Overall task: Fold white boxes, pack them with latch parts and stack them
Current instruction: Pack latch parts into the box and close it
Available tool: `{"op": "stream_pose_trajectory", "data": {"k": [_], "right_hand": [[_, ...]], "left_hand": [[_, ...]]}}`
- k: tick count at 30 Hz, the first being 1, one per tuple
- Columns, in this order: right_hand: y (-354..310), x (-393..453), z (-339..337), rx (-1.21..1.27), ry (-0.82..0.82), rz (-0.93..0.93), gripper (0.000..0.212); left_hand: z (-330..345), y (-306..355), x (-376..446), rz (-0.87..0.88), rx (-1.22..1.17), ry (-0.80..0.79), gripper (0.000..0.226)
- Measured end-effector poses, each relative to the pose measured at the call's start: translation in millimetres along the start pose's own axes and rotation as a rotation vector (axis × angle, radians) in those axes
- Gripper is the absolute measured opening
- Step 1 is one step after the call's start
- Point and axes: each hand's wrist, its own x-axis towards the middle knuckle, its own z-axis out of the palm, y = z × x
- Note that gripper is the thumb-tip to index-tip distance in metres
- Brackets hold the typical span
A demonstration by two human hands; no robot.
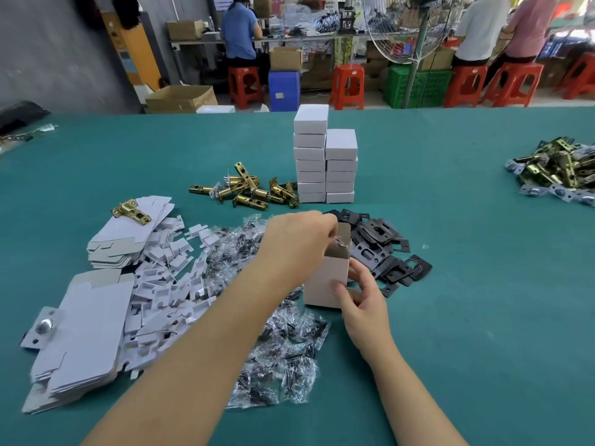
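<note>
With the right hand (pixel 360 304) gripping the box (pixel 325 281) upright, the left hand (pixel 299 239), pinching a screw packet (pixel 339 243), should drop it straight inside.

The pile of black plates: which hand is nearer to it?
Right. The right hand holds the open box beside the black plates; the left hand is over the box's far side.

Bright even daylight, soft shadows, wide-angle edge distortion.

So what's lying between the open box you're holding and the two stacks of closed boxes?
Head view: black strike plates lie between the open box and the stacks of closed boxes, then a bare strip of green table.
</note>
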Motion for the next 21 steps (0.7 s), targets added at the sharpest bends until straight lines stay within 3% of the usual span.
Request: {"op": "stream_pose_trajectory", "data": {"k": [14, 21], "right_hand": [[-3.2, -0.9, 2.2, -0.054, -0.001, -0.045, 0.046], [-5.2, -6.4, 4.0, -0.181, 0.068, -0.238, 0.074]], "left_hand": [[11.0, 0.5, 3.0, -0.022, 0.186, -0.108, 0.017], [9.0, -1.8, -6.1, 0.004, -0.080, -0.162, 0.030]]}}
